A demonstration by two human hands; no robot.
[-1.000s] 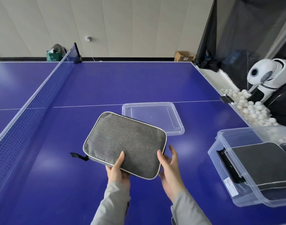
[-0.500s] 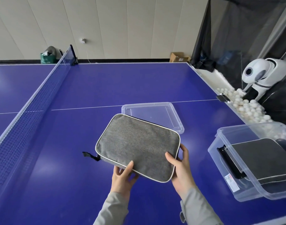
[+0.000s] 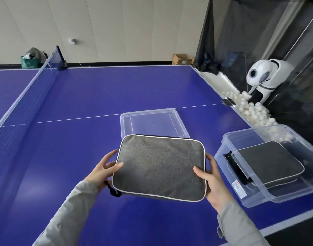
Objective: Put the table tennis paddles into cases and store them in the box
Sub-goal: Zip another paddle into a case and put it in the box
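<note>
A grey fabric paddle case [image 3: 159, 166] with white piping is held flat above the blue table. My left hand [image 3: 102, 167] grips its left edge, thumb on top, and my right hand [image 3: 211, 181] grips its right edge the same way. A black strap [image 3: 113, 189] hangs from its near left corner. To the right stands a clear plastic box [image 3: 255, 194] at the table's corner. Inside it lies a second grey case [image 3: 269, 162]. No bare paddle is visible.
The box's clear lid [image 3: 152, 121] lies on the blue table [image 3: 81, 96] just behind the held case. The net [image 3: 22, 100] runs along the left. A white ball-feeding robot [image 3: 264, 77] and a trough of several white balls [image 3: 249, 109] line the table's right edge.
The case has moved right, toward the box, and turned square to me. My hands have shifted from its near edge to its left and right sides.
</note>
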